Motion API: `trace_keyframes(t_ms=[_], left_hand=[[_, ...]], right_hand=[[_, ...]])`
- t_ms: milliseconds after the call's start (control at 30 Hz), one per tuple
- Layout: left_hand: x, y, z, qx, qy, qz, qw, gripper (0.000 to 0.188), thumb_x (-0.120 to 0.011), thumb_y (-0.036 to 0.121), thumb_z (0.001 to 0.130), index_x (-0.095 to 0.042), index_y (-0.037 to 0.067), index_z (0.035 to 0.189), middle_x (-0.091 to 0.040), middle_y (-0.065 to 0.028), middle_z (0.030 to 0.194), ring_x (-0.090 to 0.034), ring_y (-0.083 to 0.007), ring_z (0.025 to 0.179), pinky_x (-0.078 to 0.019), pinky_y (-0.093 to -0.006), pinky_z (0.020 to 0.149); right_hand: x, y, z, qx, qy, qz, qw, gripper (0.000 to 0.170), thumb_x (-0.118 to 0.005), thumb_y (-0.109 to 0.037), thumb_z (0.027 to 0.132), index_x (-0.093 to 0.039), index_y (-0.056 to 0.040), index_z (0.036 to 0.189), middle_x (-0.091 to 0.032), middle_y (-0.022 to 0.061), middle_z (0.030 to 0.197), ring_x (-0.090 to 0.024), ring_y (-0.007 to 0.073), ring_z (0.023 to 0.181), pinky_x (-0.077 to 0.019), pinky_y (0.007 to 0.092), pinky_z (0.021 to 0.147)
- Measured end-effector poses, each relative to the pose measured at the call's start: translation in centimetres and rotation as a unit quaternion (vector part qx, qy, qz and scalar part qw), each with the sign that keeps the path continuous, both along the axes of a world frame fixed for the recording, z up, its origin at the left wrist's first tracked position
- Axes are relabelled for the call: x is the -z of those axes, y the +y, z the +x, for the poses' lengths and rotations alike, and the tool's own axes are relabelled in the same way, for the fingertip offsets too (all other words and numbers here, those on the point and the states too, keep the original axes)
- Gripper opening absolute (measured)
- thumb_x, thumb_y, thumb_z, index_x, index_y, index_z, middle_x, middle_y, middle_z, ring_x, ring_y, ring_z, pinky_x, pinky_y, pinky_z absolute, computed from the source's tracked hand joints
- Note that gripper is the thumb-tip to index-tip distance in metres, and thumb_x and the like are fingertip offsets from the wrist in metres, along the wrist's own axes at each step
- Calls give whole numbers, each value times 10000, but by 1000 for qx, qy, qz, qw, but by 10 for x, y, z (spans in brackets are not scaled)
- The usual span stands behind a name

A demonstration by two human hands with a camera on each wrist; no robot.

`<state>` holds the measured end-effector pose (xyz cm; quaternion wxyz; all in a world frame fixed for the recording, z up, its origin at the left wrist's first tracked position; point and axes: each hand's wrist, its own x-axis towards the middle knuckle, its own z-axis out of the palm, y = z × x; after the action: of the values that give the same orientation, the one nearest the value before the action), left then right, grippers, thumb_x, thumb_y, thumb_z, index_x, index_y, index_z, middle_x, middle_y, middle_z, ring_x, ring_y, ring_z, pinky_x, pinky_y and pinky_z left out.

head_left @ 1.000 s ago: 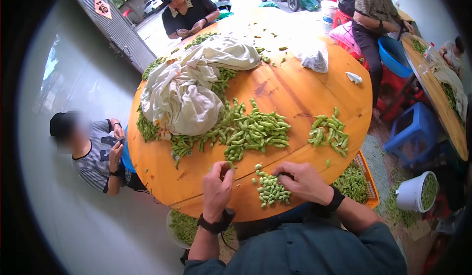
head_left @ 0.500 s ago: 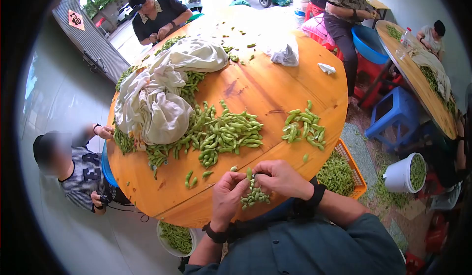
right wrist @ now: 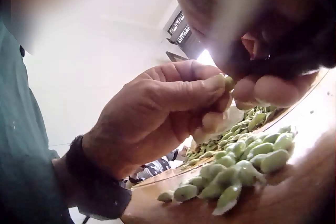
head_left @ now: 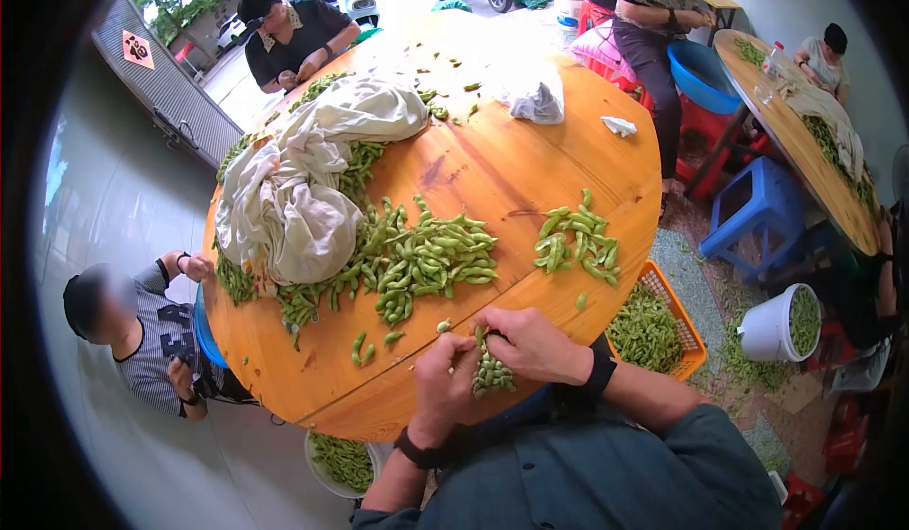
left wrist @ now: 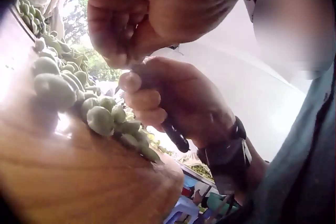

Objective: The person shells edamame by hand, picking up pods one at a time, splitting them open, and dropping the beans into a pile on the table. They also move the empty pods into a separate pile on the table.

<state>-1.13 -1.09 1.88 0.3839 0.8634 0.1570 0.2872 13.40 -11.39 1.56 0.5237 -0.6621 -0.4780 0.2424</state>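
At the near edge of the round table, my hands meet above a small heap of shelled green beans. My left hand pinches a green bean pod between thumb and finger. The right hand is at the pod's other side, its fingertips right against it. Curled in the right hand's fingers is a slim dark tool; its rounded end sticks out below the palm, while its working end is hidden by the fingers. A large pile of pods lies beyond my hands.
A crumpled pale cloth covers part of the pods. A smaller pod group lies to the right. Below the table are an orange crate and a white tub. A blue stool and white bucket stand right. Other people sit around.
My hands were apart, the left near the pod pile and the right beside the beans. They have come together over the beans with a pod between them. The head view has shifted.
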Motion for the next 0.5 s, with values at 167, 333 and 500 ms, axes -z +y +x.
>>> trace_keyframes(t_ms=[167, 333, 500], left_hand=[[-9, 18, -1, 45, 34, -525, 849, 72, -633, -1, 924, -591, 15, 981, -636, -29, 823, -608, -87, 707, -491, -224, 635], [-7, 7, 4, 11, 56, -377, 925, 95, -663, 19, 906, -585, 10, 959, -623, -45, 802, -599, -103, 700, -483, -239, 628], [-8, 8, 7, 5, 39, 44, 998, 121, -668, 0, 874, -585, -15, 960, -575, -71, 753, -588, -125, 682, -475, -284, 600]], right_hand=[[-6, -1, 7, -41, 10, -6, 999, 144, -534, -61, 847, -601, 24, 943, -599, 254, 727, -645, 404, 706, -512, 434, 630], [-10, 0, 11, -49, 181, -97, 977, 140, -544, -83, 846, -603, 30, 902, -613, 189, 703, -634, 293, 630, -504, 366, 595], [-11, 0, 11, -50, 133, -76, 987, 141, -534, -82, 842, -605, 25, 901, -613, 174, 704, -635, 261, 617, -506, 363, 585]])
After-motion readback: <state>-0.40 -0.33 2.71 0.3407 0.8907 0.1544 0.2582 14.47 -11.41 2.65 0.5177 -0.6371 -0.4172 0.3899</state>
